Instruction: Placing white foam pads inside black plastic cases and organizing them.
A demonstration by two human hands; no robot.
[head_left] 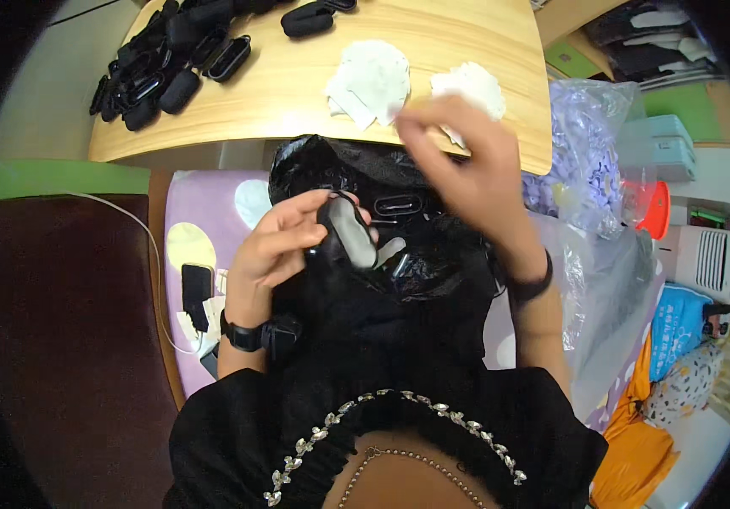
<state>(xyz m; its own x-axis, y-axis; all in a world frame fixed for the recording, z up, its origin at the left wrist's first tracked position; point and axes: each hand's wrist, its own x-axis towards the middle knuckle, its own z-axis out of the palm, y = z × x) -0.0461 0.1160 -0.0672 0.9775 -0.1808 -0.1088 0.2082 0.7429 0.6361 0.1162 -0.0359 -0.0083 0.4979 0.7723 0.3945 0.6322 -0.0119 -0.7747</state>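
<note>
Black oval case (344, 233), grey-lined on its inner face, is gripped in the left hand (276, 246), fingers wrapped about its left side, above an open black bag (399, 254) on the lap. The right hand (462, 161) is raised up and to the right of it, blurred; its grip cannot be told. For a clean fit, the case is judged best kept steady, lining upward. White pads (369, 81) lie beyond, finished cases (170, 59) farther left.
</note>
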